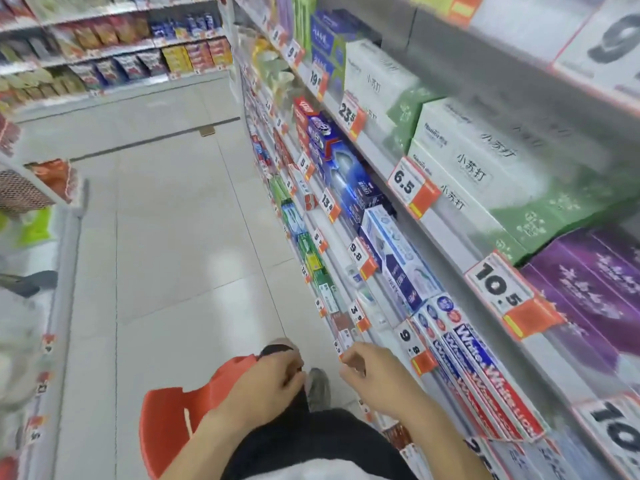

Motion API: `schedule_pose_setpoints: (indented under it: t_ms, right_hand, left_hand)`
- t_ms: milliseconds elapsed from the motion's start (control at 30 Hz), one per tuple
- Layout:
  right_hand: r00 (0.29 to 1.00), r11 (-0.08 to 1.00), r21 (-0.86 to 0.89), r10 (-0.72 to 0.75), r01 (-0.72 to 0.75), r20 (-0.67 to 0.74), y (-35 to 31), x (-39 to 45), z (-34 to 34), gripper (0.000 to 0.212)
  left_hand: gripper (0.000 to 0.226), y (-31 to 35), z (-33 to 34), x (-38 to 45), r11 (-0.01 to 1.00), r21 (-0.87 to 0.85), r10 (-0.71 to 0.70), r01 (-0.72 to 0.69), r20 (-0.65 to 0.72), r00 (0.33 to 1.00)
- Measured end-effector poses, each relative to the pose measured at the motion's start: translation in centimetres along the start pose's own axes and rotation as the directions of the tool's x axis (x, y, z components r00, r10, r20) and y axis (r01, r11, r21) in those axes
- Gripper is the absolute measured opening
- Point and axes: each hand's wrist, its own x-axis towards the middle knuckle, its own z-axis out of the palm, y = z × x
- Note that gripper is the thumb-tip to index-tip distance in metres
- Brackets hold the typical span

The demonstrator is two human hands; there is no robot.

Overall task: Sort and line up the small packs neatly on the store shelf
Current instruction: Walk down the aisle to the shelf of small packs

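Packs (328,299) stand in rows on the low shelf (372,311) just beyond the right hand (372,374). Both hands curl loosely; left hand (273,379) seems empty, right hand's hold unclear.

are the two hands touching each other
Apart. The head view shows a clear gap of floor and a grey shoe between the left hand and the right hand, which reaches toward the low shelf edge.

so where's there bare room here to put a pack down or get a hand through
The tiled aisle floor between the two shelf runs is bare. The shelves on the right are crowded: green boxes and toothpaste boxes sit tightly packed. Both hands, left hand and right hand, hover low by the shelf edge.
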Motion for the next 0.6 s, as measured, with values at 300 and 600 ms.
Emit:
schedule_pose_setpoints:
  t_ms: [300,600]
  right_hand:
    - [0.975,0.990,0.072,0.133,-0.122,-0.179,1.6,5.6,-0.2,0.020]
    - [0.811,0.890,0.319,0.437,-0.327,-0.389,1.2,11.6,3.0,0.007]
  left_hand:
    - [0.026,-0.8,-2.3,13.3,0.974,0.044,0.207,-0.221,0.220,0.953]
    - [0.024,-4.3,-4.6,26.2,0.863,0.116,0.384,-0.491,0.482,0.788]
